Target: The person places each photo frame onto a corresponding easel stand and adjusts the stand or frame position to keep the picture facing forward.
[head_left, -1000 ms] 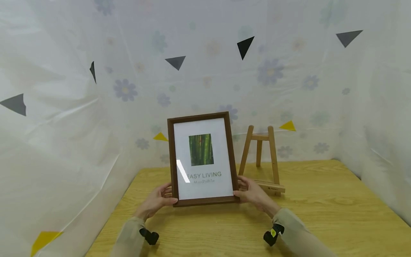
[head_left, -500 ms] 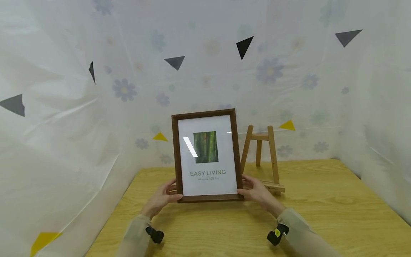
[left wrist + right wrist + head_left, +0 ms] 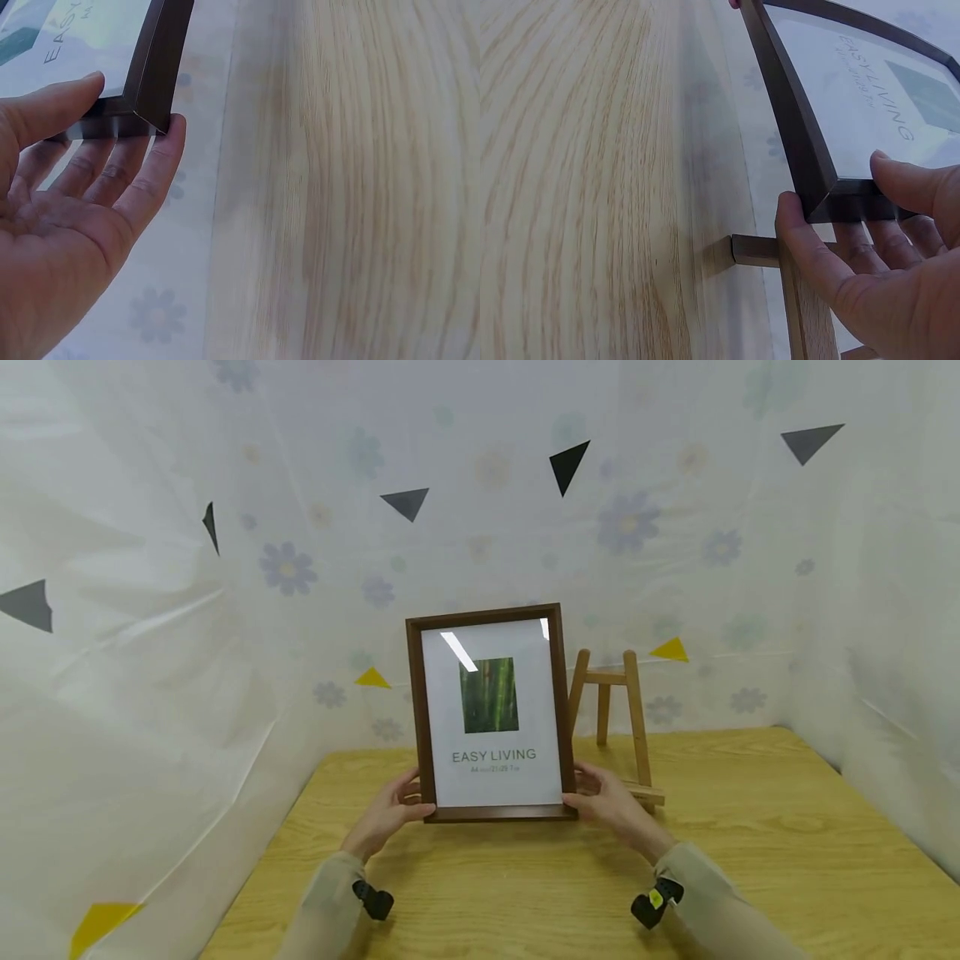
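Observation:
A dark brown picture frame (image 3: 491,714) with a green bamboo print and the words "EASY LIVING" is held up, its face toward the head camera and slightly tilted. My left hand (image 3: 386,817) grips its lower left corner, thumb on the front and fingers behind, as the left wrist view also shows. At the lower right corner, my right hand (image 3: 617,808) holds it the same way. Behind that hand stands a small wooden easel (image 3: 636,718), partly hidden by the frame. In the right wrist view, an easel leg (image 3: 806,315) shows close beside the right fingers.
The wood-grain table (image 3: 487,893) reaches back to a hanging white flowered sheet (image 3: 480,552). More sheeting closes in the left and right sides. Black, grey and yellow triangles are on the sheets. Each wrist carries a small black camera.
Both hands have carried the picture frame right and upward. It now overlaps more of the easel's left side, and the light reflection has slid up its glass. The easel stays put.

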Motion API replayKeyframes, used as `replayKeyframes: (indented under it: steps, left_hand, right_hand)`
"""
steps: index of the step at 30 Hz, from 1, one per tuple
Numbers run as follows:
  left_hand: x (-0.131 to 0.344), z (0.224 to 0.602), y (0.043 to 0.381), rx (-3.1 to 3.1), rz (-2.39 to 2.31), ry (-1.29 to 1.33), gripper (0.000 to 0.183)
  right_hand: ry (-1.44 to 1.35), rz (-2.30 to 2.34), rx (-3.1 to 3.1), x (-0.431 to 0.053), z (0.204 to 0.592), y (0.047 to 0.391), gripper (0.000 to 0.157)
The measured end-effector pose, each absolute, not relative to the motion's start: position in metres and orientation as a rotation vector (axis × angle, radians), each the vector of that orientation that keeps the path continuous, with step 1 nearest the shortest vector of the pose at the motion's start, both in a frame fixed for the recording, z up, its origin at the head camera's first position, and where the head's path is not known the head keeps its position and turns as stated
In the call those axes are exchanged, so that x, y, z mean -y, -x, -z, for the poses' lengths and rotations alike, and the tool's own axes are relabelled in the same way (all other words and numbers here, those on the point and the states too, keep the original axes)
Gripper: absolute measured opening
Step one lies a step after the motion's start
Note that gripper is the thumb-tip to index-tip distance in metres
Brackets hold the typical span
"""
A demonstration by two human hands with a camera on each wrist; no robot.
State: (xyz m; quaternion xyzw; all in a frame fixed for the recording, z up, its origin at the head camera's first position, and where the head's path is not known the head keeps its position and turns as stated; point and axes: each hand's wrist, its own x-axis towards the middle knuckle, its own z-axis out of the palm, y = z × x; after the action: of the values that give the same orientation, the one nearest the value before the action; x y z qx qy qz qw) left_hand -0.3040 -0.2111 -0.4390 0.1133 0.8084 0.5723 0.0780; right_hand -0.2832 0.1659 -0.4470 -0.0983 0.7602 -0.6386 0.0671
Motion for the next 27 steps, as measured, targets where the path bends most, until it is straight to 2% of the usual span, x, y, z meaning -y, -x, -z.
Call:
replayKeyframes:
  steps: [27]
  left_hand:
    - [0.178, 0.438, 0.319, -2.403, -1.759, -0.349, 0.080]
  right_hand:
    - [0.236, 1.923, -2.334, -0.193, 0.443, 0.282, 0.079]
